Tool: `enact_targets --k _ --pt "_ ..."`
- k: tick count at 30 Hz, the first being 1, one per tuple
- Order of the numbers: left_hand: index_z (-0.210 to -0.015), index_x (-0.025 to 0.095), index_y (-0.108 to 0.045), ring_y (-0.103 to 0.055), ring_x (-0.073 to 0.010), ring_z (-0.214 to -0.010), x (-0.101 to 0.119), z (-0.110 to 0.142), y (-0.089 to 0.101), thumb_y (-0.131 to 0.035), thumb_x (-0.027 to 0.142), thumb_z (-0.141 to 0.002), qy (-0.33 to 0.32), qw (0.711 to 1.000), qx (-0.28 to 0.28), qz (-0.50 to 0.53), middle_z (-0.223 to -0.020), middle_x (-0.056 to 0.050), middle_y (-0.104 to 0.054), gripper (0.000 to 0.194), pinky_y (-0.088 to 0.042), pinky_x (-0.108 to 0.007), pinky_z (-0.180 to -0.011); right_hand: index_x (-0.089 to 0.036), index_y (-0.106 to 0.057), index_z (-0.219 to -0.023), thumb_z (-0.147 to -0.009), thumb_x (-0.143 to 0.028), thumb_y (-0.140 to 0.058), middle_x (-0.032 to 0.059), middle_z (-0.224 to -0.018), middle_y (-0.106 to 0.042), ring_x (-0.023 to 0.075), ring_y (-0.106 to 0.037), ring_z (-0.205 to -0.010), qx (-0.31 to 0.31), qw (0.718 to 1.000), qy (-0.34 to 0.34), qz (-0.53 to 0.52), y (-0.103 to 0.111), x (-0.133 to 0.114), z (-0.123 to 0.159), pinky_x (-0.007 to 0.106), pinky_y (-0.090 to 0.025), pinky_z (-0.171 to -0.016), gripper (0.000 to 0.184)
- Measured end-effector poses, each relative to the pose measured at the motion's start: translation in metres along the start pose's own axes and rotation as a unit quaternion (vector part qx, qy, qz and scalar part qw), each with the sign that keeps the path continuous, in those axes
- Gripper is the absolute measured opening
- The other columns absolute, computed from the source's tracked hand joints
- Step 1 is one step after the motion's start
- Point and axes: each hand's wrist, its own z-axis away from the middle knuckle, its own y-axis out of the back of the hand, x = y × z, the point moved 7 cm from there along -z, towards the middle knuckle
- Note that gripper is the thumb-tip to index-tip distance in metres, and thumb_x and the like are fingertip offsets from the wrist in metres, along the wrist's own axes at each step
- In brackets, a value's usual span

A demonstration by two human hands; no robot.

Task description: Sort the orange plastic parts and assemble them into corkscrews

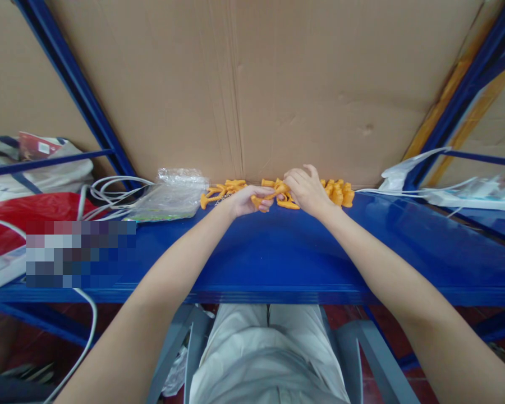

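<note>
Near the back of the blue table, my left hand is closed on a slim, curved orange plastic piece. My right hand bends over the far end of this piece, its fingers closed around it and partly hiding it. Another curved orange part lies just below the fingers. To the left of my hands rests a pile of branching orange pieces with a small metal chain. Several stubby orange pieces stand in a cluster to the right of my right hand.
A cardboard panel rises behind the blue table. Clear plastic bags, white cables and a red bag lie on the left. A white power strip sits on the right between blue posts.
</note>
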Motion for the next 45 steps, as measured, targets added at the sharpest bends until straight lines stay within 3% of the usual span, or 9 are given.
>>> enact_targets --k 8,15,22,26,28,32,37,40,45 --pt "-0.077 0.009 -0.063 -0.038 -0.0053 -0.043 0.0 0.0 0.003 -0.05 0.009 -0.093 -0.013 1.0 0.001 -0.022 -0.052 0.003 -0.042 0.021 -0.033 -0.015 -0.045 -0.017 -0.062 -0.109 -0.1 -0.015 -0.033 0.0119 -0.102 -0.068 0.0239 -0.055 -0.102 -0.025 1.0 -0.011 -0.009 -0.003 0.002 0.002 0.046 -0.029 -0.105 0.03" --pt "-0.075 0.011 -0.061 -0.039 -0.0058 -0.043 -0.004 -0.001 0.02 -0.049 0.009 -0.092 -0.007 0.998 0.023 -0.055 -0.051 0.003 -0.043 0.021 -0.032 -0.015 -0.044 -0.017 -0.06 -0.127 -0.098 -0.024 -0.049 0.0128 -0.111 -0.07 0.0265 -0.056 -0.109 -0.07 0.998 0.007 -0.001 -0.004 -0.009 0.004 0.055 -0.02 -0.113 0.031" --pt "-0.075 0.01 -0.062 -0.038 -0.0056 -0.044 -0.004 -0.002 0.018 -0.047 0.009 -0.092 -0.01 0.998 0.025 -0.058 -0.052 0.003 -0.042 0.023 -0.032 -0.015 -0.044 -0.02 -0.065 -0.115 -0.096 -0.015 -0.046 0.0099 -0.107 -0.069 0.0252 -0.054 -0.109 -0.07 0.997 -0.002 0.019 -0.004 -0.007 0.0 0.059 -0.019 -0.114 0.028" --pt "-0.081 0.009 -0.066 -0.038 -0.0063 -0.044 -0.005 -0.002 0.024 -0.052 0.013 -0.092 -0.004 0.997 0.022 -0.079 -0.052 0.004 -0.04 0.018 -0.033 -0.017 -0.046 -0.021 -0.065 -0.11 -0.093 -0.012 -0.041 0.0103 -0.109 -0.068 0.0255 -0.053 -0.111 -0.05 0.996 -0.067 0.043 0.004 0.016 0.003 0.058 -0.022 -0.113 0.03" --pt "-0.082 0.01 -0.067 -0.04 -0.0069 -0.046 -0.003 -0.004 0.036 -0.056 0.015 -0.091 -0.026 0.993 0.054 -0.105 -0.053 0.004 -0.042 0.015 -0.035 -0.018 -0.048 -0.019 -0.064 -0.11 -0.093 -0.015 -0.042 0.0128 -0.113 -0.066 0.0276 -0.052 -0.112 -0.038 0.99 -0.122 0.056 0.01 0.036 0.009 0.058 -0.026 -0.11 0.028" --pt "-0.078 0.014 -0.069 -0.056 -0.0097 -0.066 0.011 -0.003 0.067 -0.07 0.018 -0.082 -0.139 0.952 0.198 -0.185 -0.07 -0.001 -0.063 0.006 -0.044 -0.021 -0.065 -0.015 -0.065 -0.109 -0.092 -0.032 -0.051 0.0198 -0.118 -0.064 0.0349 -0.053 -0.115 -0.056 0.96 -0.27 0.057 0.012 0.08 0.026 0.055 -0.037 -0.098 0.028" --pt "-0.085 0.015 -0.072 -0.059 -0.0117 -0.072 0.021 0.006 0.089 -0.074 0.016 -0.076 -0.197 0.87 0.332 -0.306 -0.073 0.001 -0.067 0.009 -0.046 -0.022 -0.071 -0.018 -0.072 -0.106 -0.087 -0.044 -0.059 0.0164 -0.11 -0.071 0.0348 -0.062 -0.109 -0.201 0.882 -0.427 0.0 -0.011 0.108 0.052 0.048 -0.042 -0.092 0.035" --pt "-0.087 0.016 -0.07 -0.054 -0.0095 -0.06 0.024 0.01 0.096 -0.07 0.013 -0.077 -0.21 0.85 0.369 -0.311 -0.064 0.004 -0.06 0.01 -0.043 -0.019 -0.06 -0.02 -0.075 -0.102 -0.086 -0.044 -0.061 0.0139 -0.104 -0.075 0.0318 -0.067 -0.102 -0.271 0.845 -0.46 -0.027 -0.027 0.109 0.064 0.04 -0.046 -0.086 0.032" --pt "-0.097 0.017 -0.067 -0.062 -0.0101 -0.064 0.018 0.007 0.101 -0.062 0.012 -0.082 -0.202 0.828 0.39 -0.349 -0.072 0.002 -0.066 0.016 -0.049 -0.019 -0.064 -0.015 -0.076 -0.096 -0.088 -0.035 -0.061 0.0164 -0.094 -0.075 0.0294 -0.069 -0.094 -0.314 0.831 -0.455 -0.061 -0.047 0.104 0.075 0.036 -0.048 -0.08 0.027"
